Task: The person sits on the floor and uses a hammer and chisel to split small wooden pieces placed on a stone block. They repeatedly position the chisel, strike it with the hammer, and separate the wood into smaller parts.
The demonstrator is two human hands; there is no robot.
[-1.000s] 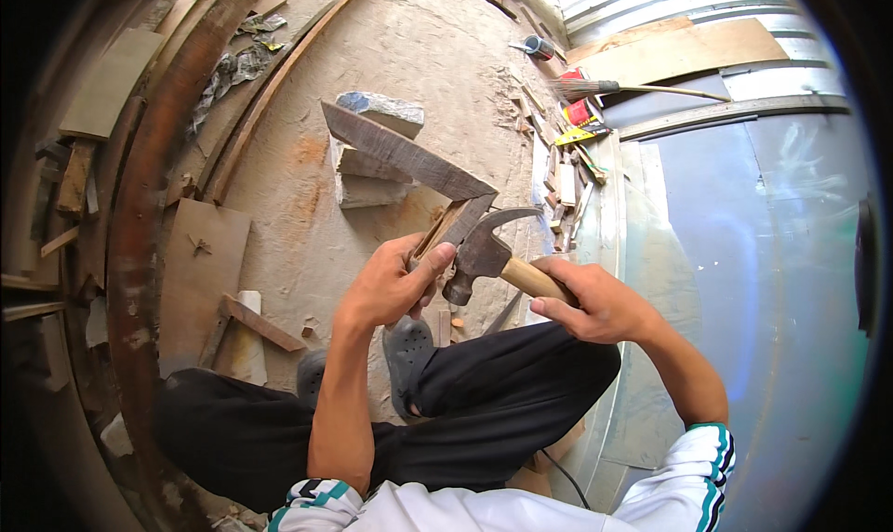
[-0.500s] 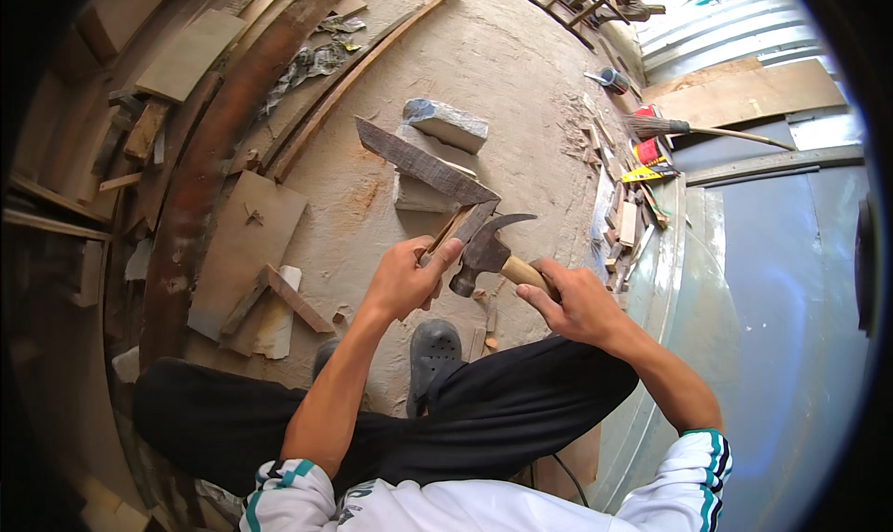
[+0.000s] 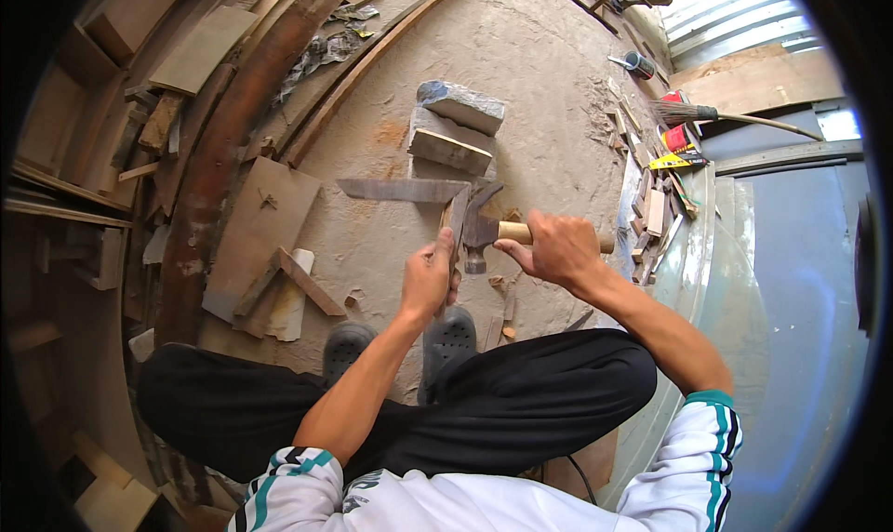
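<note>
My left hand [image 3: 429, 279] is closed around the near leg of an L-shaped wooden corner piece [image 3: 400, 191]. Its other leg reaches out to the left, level across the view, with a pointed end. In my right hand [image 3: 564, 251] is a claw hammer [image 3: 479, 232], gripped by its pale wooden handle. The hammer's head hangs just right of the corner piece, claw away from me; whether the two touch I cannot tell. Just beyond the joint, a grey-white block [image 3: 460, 107] and a wooden block [image 3: 451, 151] lie on the floor.
A thin board [image 3: 265, 225] with joined offcuts [image 3: 310, 281] lies on the left, beside a long reddish beam [image 3: 209, 179]. Offcuts [image 3: 655, 213], a broom [image 3: 688, 113] and a can [image 3: 677, 139] line the right. My dark clogs [image 3: 448, 346] are below my hands.
The corner piece has turned, so its long leg now lies level instead of slanting, and the wooden block behind shows more. The hammer has turned, its handle now nearly level. The view has shifted slightly.
</note>
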